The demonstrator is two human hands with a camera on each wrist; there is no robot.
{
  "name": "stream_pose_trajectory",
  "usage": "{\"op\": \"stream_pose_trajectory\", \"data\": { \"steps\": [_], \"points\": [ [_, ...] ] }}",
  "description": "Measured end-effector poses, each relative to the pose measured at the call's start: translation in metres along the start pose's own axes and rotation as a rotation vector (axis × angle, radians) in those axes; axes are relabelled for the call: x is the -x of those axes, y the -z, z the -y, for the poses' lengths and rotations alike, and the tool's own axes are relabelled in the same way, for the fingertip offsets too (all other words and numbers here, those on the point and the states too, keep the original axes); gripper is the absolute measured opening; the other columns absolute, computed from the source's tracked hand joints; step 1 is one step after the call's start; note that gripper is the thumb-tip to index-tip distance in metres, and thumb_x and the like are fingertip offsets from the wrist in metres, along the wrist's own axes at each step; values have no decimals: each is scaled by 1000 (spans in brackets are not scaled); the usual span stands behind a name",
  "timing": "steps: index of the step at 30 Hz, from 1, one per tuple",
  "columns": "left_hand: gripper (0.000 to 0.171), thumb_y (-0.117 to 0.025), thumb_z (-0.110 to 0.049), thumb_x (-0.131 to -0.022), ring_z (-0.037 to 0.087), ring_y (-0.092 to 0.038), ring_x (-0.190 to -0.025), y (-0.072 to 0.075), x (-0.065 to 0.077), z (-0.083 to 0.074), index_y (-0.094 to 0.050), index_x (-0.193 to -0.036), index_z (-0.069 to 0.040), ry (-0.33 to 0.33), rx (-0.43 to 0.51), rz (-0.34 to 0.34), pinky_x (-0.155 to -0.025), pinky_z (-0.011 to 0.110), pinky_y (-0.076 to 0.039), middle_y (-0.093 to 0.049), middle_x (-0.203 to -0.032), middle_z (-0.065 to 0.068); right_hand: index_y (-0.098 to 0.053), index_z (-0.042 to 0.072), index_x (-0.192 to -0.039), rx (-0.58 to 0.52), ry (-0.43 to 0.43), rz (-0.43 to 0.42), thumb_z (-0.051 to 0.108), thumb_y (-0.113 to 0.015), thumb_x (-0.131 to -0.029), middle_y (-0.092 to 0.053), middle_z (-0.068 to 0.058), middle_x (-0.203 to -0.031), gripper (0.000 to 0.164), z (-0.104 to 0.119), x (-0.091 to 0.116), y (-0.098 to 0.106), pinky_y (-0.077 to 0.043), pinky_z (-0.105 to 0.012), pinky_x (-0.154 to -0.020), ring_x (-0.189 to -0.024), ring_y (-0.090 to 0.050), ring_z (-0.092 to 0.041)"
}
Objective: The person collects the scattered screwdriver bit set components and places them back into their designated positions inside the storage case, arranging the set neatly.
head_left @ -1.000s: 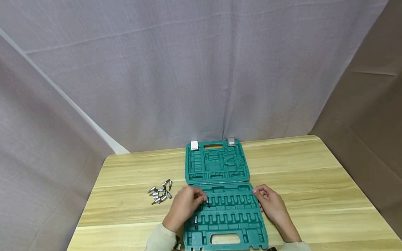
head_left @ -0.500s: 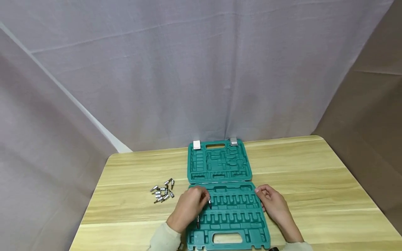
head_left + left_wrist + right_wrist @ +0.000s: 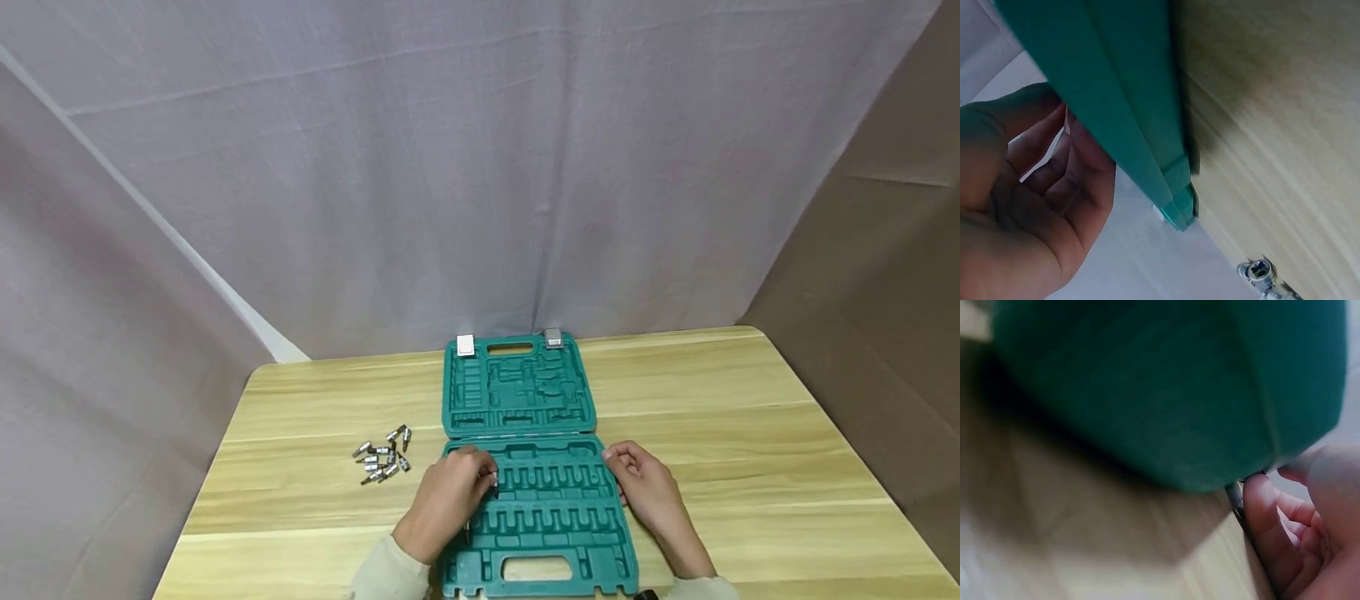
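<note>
In the head view, my left hand [image 3: 448, 493] pinches a small bit socket [image 3: 495, 486], its dark tip pointing down, over the upper row of slots at the left of a green tool case [image 3: 471, 570]. A second bit socket [image 3: 467, 533] sits in the lower row's left end, partly covered by this hand. My right hand [image 3: 651, 490] holds the case's right edge near the hinge, thumb and fingers at the rim. Both wrist views show fingers at the case's green side wall [image 3: 1141, 125]; the left one hides the held bit behind that wall.
The case's lid [image 3: 517, 423] lies open toward the back, with two metal latches [image 3: 466, 345] at its far edge. Several loose bit sockets [image 3: 383, 450] lie in a pile on the wooden table [image 3: 300, 500], left of the case. Grey cloth [image 3: 420, 208] hangs behind the table.
My left hand has turned slightly over the slots, so the held bit socket stands more upright and the lower one is more covered. My right hand stays at the case's edge.
</note>
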State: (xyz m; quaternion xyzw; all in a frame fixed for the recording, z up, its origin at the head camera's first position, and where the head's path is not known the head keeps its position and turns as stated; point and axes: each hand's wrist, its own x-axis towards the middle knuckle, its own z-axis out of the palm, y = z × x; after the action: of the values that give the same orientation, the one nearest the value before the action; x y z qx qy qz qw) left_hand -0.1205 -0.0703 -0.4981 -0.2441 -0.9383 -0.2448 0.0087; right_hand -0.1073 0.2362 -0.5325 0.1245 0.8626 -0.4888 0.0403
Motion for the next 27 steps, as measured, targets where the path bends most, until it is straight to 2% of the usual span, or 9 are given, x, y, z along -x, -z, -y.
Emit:
{"op": "stream_pose_trajectory", "data": {
  "steps": [5,9,16,27],
  "points": [
    [4,-80,-13,-95,8,-70,-81,0,-3,2,-79,-93,-16,34,72,0,-65,28,-57,-75,-90,-5,-68,3,-122,4,6,-1,33,-58,-110,-66,-4,-85,34,1,-1,1,-54,-28,-60,-62,-62,-16],
    [8,-81,-13,-94,3,-66,-74,2,-7,4,-79,-88,-17,74,134,14,-63,28,-55,-74,-82,-8,-68,3,-122,4,17,-2,34,-59,-110,-66,-4,-86,34,2,-2,2,-54,-28,-60,-63,-62,-16],
    [18,-84,-13,-91,3,-61,-67,11,-16,6,-79,-75,-19,178,227,65,-62,28,-52,-71,-72,-12,-69,3,-121,15,21,-12,32,-59,-110,-67,-4,-86,33,2,-2,2,-54,-28,-61,-63,-63,-16],
    [23,-88,-11,-82,11,-57,-60,23,-31,5,-78,-64,-20,290,253,191,-55,30,-45,-70,-66,-13,-69,4,-119,17,12,-5,32,-59,-110,-66,-2,-83,31,1,0,1,-53,-28,-62,-61,-63,-16]
  ]
}}
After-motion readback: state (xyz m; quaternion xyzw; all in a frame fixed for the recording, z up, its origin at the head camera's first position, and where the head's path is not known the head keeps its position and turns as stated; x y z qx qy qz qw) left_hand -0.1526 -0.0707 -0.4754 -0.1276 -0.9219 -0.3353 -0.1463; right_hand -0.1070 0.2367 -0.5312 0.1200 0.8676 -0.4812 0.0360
